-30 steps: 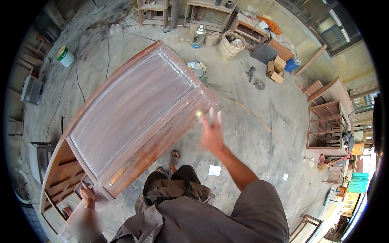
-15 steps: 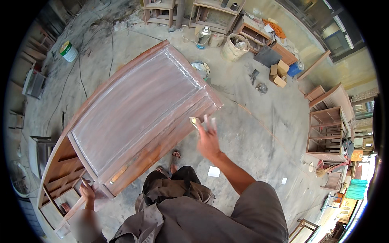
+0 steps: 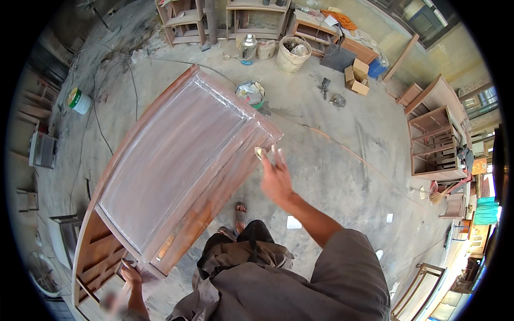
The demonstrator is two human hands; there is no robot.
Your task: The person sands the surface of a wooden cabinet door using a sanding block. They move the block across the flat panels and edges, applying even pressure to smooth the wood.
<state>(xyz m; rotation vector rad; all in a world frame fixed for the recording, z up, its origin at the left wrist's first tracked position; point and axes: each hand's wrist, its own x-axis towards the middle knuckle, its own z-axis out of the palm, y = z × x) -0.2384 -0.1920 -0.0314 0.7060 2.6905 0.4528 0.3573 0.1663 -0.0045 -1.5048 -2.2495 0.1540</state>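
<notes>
A large wooden cabinet lies tilted in front of me, its broad panel hazed with whitish dust and pale streaks along the mouldings. Near its right end, my right hand pinches a small folded cream-coloured piece of sandpaper at the thumb, other fingers spread. The sandpaper is over the narrow side face; whether it touches the wood I cannot tell. My left hand grips the cabinet's near left corner, beside the open compartments. A lighter orange-brown patch shows low on the side face.
A green-rimmed bucket stands just behind the cabinet. Farther back are a metal can, a cream bucket and a cardboard box. An orange hose crosses the floor. Wooden furniture is at the right; a white bucket is at the left.
My view has shifted, so the cabinet appears lower and turned slightly. My right hand has moved toward the cabinet's right end, still with the sandpaper. My left hand stays on the corner.
</notes>
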